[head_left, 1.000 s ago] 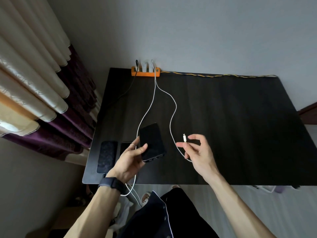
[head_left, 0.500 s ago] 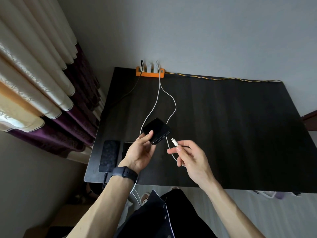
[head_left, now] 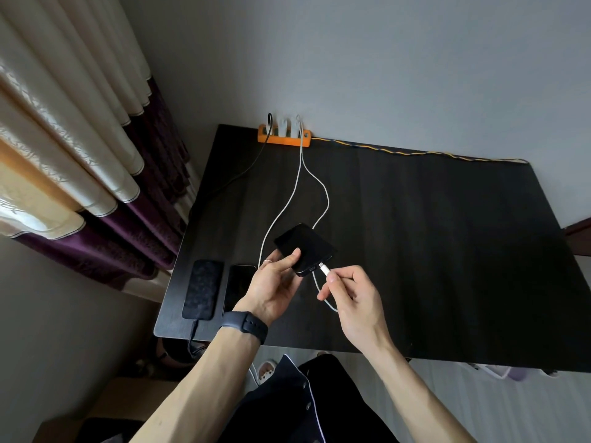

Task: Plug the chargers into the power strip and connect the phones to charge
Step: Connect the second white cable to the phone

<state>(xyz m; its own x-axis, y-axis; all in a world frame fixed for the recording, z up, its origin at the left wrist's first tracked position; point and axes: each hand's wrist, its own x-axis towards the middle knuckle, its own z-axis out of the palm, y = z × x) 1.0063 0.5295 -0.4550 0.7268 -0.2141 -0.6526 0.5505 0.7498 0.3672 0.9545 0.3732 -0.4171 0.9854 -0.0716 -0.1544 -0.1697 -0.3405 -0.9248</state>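
Three phones: the left hand (head_left: 275, 287) grips one black phone (head_left: 305, 247) above the table (head_left: 447, 251); two phones (head_left: 203, 289) lie flat near its left edge. The right hand (head_left: 355, 298) pinches a white connector (head_left: 323, 268) at the held phone's port. Two white cables (head_left: 297, 187) and one black reach the orange power strip (head_left: 284, 139).

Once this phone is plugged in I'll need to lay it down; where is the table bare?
Free: the wide stretch of table right of the white cables. Crowded: the near-left corner, where two phones lie side by side.

The person has bare arms, a dark watch band (head_left: 244, 326) around the wrist just below the left hand (head_left: 271, 290), and a thin ring (head_left: 267, 261) on one finger above that band.
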